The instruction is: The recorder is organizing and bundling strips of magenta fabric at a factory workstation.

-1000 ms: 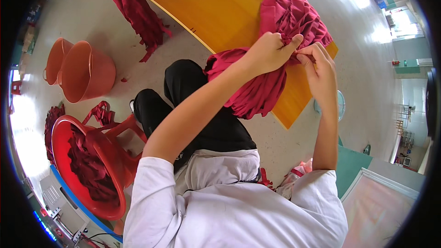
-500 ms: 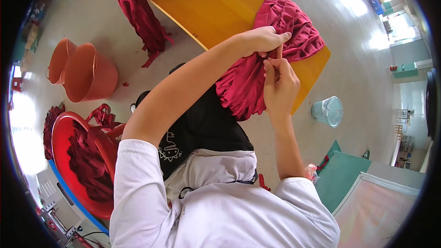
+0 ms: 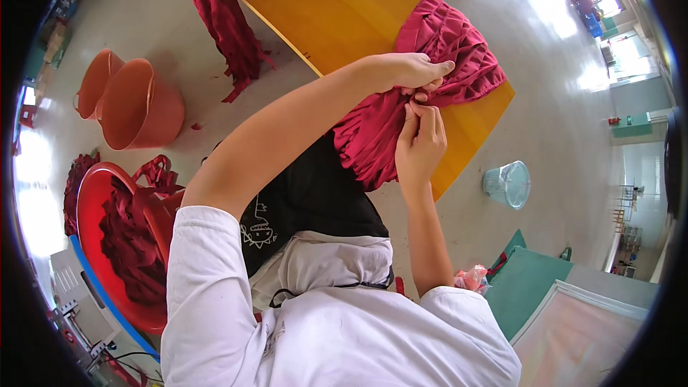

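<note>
A bunched length of crimson fabric (image 3: pixel 459 50) lies across the right end of a yellow wooden table (image 3: pixel 337 14), its pleated folds hanging over the near edge toward my lap. My left hand (image 3: pixel 414 72) is closed round the narrow gathered part, thumb stretched out to the right. Just below it, my right hand (image 3: pixel 421 140) is closed in a pinch, thumb and fingertips together against the same gather. Whatever is between those right fingertips is too small to make out.
More crimson strips (image 3: pixel 236 29) hang off the table's left side. Two orange tubs (image 3: pixel 143 107) stand on the floor to the left. Near my left elbow, a red basin (image 3: pixel 107 186) holds dark red cloth. A lined waste bin (image 3: pixel 507 184) stands at right.
My right hand has shifted left and slightly down, under the left hand. My left hand has curled its fingers lower round the gather. The view has moved slightly.
</note>
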### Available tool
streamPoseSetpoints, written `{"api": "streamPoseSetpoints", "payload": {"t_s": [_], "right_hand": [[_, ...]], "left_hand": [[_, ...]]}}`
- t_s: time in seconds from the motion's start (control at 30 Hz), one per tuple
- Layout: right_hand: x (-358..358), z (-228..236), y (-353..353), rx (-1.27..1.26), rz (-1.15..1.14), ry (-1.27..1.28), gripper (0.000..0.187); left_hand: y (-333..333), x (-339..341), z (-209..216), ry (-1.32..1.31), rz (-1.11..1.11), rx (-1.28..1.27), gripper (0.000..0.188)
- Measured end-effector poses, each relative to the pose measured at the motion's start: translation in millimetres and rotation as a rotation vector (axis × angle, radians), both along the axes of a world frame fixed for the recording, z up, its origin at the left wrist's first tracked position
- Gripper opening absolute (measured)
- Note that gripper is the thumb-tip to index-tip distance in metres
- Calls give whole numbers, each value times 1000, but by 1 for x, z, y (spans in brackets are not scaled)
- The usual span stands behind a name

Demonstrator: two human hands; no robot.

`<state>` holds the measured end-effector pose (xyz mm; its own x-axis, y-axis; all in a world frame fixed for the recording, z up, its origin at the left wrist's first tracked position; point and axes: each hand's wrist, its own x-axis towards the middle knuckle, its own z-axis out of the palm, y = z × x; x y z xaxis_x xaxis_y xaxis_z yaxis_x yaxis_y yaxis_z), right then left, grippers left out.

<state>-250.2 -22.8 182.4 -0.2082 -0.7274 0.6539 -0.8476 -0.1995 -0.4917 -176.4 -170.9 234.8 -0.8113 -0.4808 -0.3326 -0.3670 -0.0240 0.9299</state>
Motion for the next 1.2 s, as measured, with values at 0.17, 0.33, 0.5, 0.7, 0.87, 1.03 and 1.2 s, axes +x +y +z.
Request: {"api": "streamPoseSetpoints", "payload": {"t_s": [0.17,0.33,0.5,0.7,0.87,1.03,1.2], "right_hand": [[1,0,-1,-21,-16,-55,5],[0,6,-1,-15,36,-201,8],[-10,-3,-2,-63,113,-227,11],[-18,-6,6,45,153,-455,12],[-18,17,1,-76,44,-200,17],[-36,28,-22,232,260,-290,19],[-49,36,-27,373,322,-254,16]], "left_hand": [[11,1,18,-32,25,-192,74],[31,7,7,197,313,-559,59],[51,6,-7,285,497,-829,42],[51,9,-16,187,493,-1095,38],[47,26,-35,427,362,-1539,41],[48,19,-35,465,359,-1546,48],[54,21,-48,468,392,-1424,45]]}}
